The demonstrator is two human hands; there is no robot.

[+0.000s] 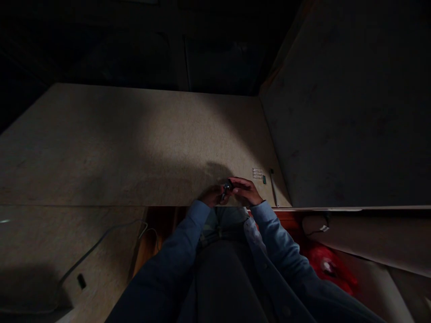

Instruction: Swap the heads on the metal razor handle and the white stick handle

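Observation:
Near the front edge of the table, my left hand point(212, 196) is closed around the lower part of a small black-and-silver object point(227, 185). My right hand point(247, 190) reaches in from the other side, its fingers closed on the dark end of the same object. Dim light and the fingers hide its exact kind. To the right of my right hand lie a small set of clear pieces point(257, 173) and a little dark teal piece point(264, 180). Beside them is a thin grey rod with a black end point(274, 188).
The pale tabletop point(175, 130) meets an upright panel point(346, 112) on the right. A grey cable point(107, 231) runs over the lower-left surface, near a small black object point(81, 281). A red plastic bag point(332, 267) lies low on the right.

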